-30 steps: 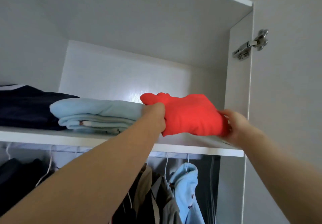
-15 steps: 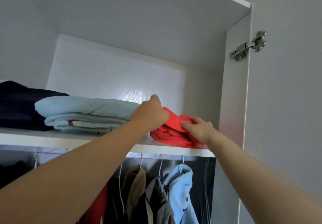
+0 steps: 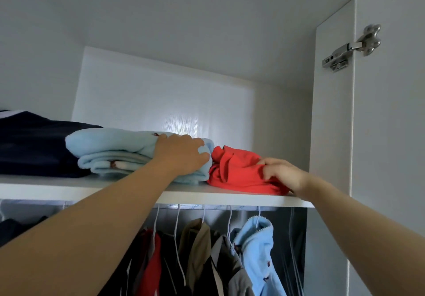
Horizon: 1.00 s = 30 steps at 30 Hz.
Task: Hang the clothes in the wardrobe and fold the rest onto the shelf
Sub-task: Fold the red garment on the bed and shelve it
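Observation:
A folded red garment (image 3: 236,169) lies at the right end of the white wardrobe shelf (image 3: 69,189). My right hand (image 3: 281,175) rests on its right side, fingers curled into the cloth. To its left lies a folded light blue fleece (image 3: 110,150), and my left hand (image 3: 181,154) grips that fleece's right end where it touches the red garment. A dark navy folded garment (image 3: 34,143) sits further left on the shelf.
Below the shelf several clothes hang from a rail on white hangers: a light blue fleece jacket (image 3: 257,249), a brown and grey jacket (image 3: 207,254), a red garment (image 3: 151,263). The wardrobe's side panel (image 3: 331,134) and open door with a metal hinge (image 3: 349,49) stand at the right.
The red garment went from held above the shelf edge to lying on the shelf. My left hand left it and moved onto the light blue fleece; my right hand stayed on it.

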Available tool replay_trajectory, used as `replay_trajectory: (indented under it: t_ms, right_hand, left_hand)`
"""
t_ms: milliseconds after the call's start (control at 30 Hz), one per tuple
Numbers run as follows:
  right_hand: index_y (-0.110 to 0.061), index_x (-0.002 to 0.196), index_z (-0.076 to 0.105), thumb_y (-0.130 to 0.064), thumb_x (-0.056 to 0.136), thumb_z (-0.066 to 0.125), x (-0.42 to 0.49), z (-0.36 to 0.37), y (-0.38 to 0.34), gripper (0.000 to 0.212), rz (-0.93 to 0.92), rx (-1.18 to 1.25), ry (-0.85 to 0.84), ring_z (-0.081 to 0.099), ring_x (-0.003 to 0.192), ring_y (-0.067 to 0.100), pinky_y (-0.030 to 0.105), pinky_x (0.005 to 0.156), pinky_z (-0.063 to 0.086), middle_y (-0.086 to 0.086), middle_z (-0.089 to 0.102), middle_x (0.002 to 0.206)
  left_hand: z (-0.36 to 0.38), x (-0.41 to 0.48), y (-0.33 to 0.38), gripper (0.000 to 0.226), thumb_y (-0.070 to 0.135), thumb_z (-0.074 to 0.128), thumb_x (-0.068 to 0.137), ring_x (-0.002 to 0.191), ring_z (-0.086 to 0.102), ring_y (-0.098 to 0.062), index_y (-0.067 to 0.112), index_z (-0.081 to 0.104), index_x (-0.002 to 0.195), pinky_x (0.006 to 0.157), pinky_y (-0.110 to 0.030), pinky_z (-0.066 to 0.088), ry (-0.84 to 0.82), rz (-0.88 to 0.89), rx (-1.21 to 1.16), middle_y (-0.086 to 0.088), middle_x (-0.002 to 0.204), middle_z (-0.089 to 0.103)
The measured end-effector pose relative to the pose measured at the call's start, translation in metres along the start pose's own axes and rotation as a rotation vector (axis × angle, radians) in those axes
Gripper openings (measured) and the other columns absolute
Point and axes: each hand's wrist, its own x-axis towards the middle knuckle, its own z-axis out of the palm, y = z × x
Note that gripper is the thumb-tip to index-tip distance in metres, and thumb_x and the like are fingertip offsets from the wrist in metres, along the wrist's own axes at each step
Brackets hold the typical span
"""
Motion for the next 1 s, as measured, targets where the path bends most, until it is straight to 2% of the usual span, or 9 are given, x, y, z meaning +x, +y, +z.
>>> replay_trajectory:
  t_ms: [67, 133, 233, 367, 467, 567, 733, 900, 1000]
  right_hand:
    - [-0.017, 0.074, 0.063, -0.025, 0.085, 0.046, 0.004, -0.001, -0.011, 0.022, 0.074, 0.005, 0.011, 0.054, 0.064, 0.014, 0.025, 0.062, 0.04, 0.001, 0.061, 0.072]
    - [-0.018, 0.076, 0.063, -0.057, 0.086, 0.04, 0.013, 0.003, -0.023, 0.047, 0.07, -0.247, 0.142, 0.057, 0.08, 0.018, 0.029, 0.08, 0.039, 0.001, 0.062, 0.087]
    - [-0.026, 0.101, 0.054, -0.085, 0.06, 0.03, 0.026, 0.034, -0.039, 0.075, 0.0, -0.602, 0.239, 0.051, 0.108, 0.029, 0.044, 0.1, 0.037, 0.001, 0.053, 0.112]
    - [-0.04, 0.141, 0.03, -0.07, 0.08, 0.038, 0.047, 0.061, -0.03, 0.068, -0.018, -0.88, -0.068, 0.024, 0.139, 0.031, 0.051, 0.112, 0.017, 0.0, 0.03, 0.151]
    - [-0.035, 0.142, 0.033, -0.051, 0.091, 0.043, 0.056, 0.053, -0.024, 0.055, -0.093, -0.763, -0.119, 0.02, 0.141, 0.02, 0.042, 0.116, 0.011, -0.004, 0.028, 0.153]
    - [-0.033, 0.143, 0.032, -0.044, 0.093, 0.043, 0.063, 0.055, -0.02, 0.052, -0.108, -0.729, -0.164, 0.019, 0.141, 0.016, 0.037, 0.117, 0.007, -0.007, 0.028, 0.153]
    - [-0.039, 0.141, 0.034, -0.047, 0.093, 0.038, 0.081, 0.065, -0.023, 0.049, -0.074, -0.737, -0.203, 0.018, 0.142, 0.022, 0.038, 0.116, 0.008, -0.006, 0.028, 0.153]
    - [-0.041, 0.12, 0.056, -0.033, 0.09, 0.049, 0.073, 0.06, -0.013, 0.032, -0.102, -0.411, -0.285, 0.044, 0.122, 0.011, 0.023, 0.097, 0.028, -0.013, 0.055, 0.122]
    - [-0.044, 0.139, 0.034, -0.05, 0.087, 0.048, 0.071, 0.061, -0.012, 0.054, -0.072, -0.61, -0.252, 0.019, 0.142, 0.017, 0.047, 0.114, 0.007, -0.008, 0.035, 0.148]
  left_hand:
    - [-0.001, -0.001, 0.0, 0.037, 0.041, 0.03, 0.094, 0.102, 0.051, -0.021, 0.027, 0.055, 0.116, 0.087, -0.037, 0.033, -0.044, -0.011, -0.047, 0.001, 0.117, 0.058]
    - [-0.004, 0.0, -0.002, 0.031, 0.035, 0.025, 0.095, 0.091, 0.048, -0.02, 0.023, 0.053, 0.094, 0.08, -0.033, 0.031, -0.082, -0.017, -0.08, 0.001, 0.103, 0.057]
    - [-0.011, 0.008, -0.009, 0.027, 0.029, 0.023, 0.096, 0.085, 0.042, -0.019, 0.021, 0.042, 0.079, 0.077, -0.031, 0.03, -0.09, -0.057, -0.093, 0.002, 0.09, 0.048]
    - [-0.008, 0.016, -0.016, 0.034, 0.04, 0.021, 0.094, 0.093, 0.046, -0.019, 0.028, 0.053, 0.09, 0.089, -0.04, 0.027, -0.117, -0.096, -0.037, 0.004, 0.104, 0.057]
    - [0.01, 0.017, -0.016, 0.043, 0.043, 0.018, 0.094, 0.113, 0.044, -0.023, 0.031, 0.052, 0.117, 0.099, -0.057, 0.022, -0.135, -0.07, -0.012, 0.001, 0.122, 0.053]
    - [0.021, 0.025, -0.015, 0.046, 0.042, 0.016, 0.096, 0.127, 0.036, -0.028, 0.027, 0.045, 0.128, 0.101, -0.066, 0.015, -0.173, -0.083, 0.002, -0.005, 0.134, 0.046]
    - [0.028, 0.04, -0.011, 0.044, 0.04, 0.018, 0.096, 0.125, 0.038, -0.031, 0.023, 0.042, 0.129, 0.102, -0.063, 0.014, -0.232, -0.125, 0.018, -0.007, 0.135, 0.047]
    - [0.032, 0.042, -0.021, 0.037, 0.038, 0.023, 0.094, 0.116, 0.043, -0.025, 0.025, 0.046, 0.121, 0.099, -0.053, 0.02, -0.231, -0.052, -0.099, -0.002, 0.126, 0.052]
    - [0.033, 0.037, -0.023, 0.04, 0.039, 0.021, 0.096, 0.119, 0.042, -0.024, 0.024, 0.044, 0.124, 0.102, -0.054, 0.018, -0.181, -0.039, -0.075, -0.002, 0.13, 0.049]
